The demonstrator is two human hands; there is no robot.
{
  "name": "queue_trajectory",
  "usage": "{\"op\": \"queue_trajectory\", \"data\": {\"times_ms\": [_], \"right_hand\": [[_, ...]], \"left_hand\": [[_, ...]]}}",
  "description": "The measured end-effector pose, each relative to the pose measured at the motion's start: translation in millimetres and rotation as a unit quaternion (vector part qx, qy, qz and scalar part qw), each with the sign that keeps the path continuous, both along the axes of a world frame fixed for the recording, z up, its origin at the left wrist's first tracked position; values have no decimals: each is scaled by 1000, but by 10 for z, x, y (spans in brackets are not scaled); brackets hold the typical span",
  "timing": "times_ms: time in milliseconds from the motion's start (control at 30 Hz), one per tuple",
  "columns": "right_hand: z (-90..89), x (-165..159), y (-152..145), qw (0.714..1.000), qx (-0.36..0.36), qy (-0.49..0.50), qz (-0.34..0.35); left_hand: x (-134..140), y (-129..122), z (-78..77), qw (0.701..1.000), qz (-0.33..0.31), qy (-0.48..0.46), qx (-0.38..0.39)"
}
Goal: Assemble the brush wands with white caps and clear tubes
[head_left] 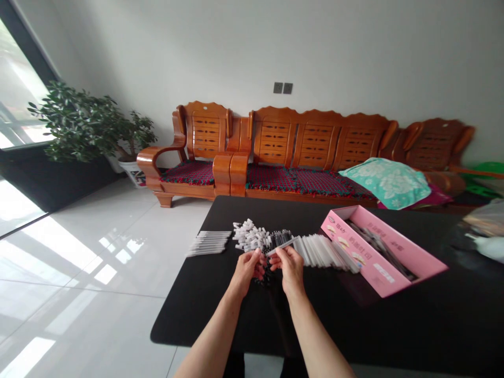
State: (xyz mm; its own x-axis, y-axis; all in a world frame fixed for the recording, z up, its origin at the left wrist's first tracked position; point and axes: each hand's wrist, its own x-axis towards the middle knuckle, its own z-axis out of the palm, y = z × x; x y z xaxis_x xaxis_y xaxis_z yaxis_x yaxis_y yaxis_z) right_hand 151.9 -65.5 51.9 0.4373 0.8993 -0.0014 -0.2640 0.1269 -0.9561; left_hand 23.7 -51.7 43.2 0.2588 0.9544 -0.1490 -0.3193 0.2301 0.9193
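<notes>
Between the thumb and fingers of my right hand (290,266) is a slim translucent pen barrel (284,245), tilted up to the right. My left hand (248,266) is closed in a pinch close to the barrel's lower end; what its fingertips hold is too small to make out. Just beyond my hands lie a heap of white caps (249,235) and a bunch of thin black pieces (280,237). More small black parts (262,280) show below and between my hands. On the right a row of translucent barrels (321,251) is laid out. Several whitish pens (210,242) lie side by side at the left.
A pink cardboard box (378,265) holding dark thin pieces (380,244) stands on the black table (220,320). Plastic bags (486,226) sit at the right edge. Behind are a wooden sofa (275,139) and a potted plant (84,123).
</notes>
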Motion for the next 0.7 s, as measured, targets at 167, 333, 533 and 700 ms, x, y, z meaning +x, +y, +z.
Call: {"op": "queue_trajectory", "data": {"times_ms": [167,333,533,700], "right_hand": [[-10,-1,13,1000,-9,1,-2],[-6,5,-7,1000,-8,-2,1],[6,-6,-22,1000,-12,-6,1],[2,-2,-27,1000,-12,-9,1]], "left_hand": [[7,-4,-7,1000,-3,15,26],[2,-4,19,1000,13,-8,13],[11,-17,-36,999,-21,25,10],[-6,-12,-48,1000,-4,-3,22]]}}
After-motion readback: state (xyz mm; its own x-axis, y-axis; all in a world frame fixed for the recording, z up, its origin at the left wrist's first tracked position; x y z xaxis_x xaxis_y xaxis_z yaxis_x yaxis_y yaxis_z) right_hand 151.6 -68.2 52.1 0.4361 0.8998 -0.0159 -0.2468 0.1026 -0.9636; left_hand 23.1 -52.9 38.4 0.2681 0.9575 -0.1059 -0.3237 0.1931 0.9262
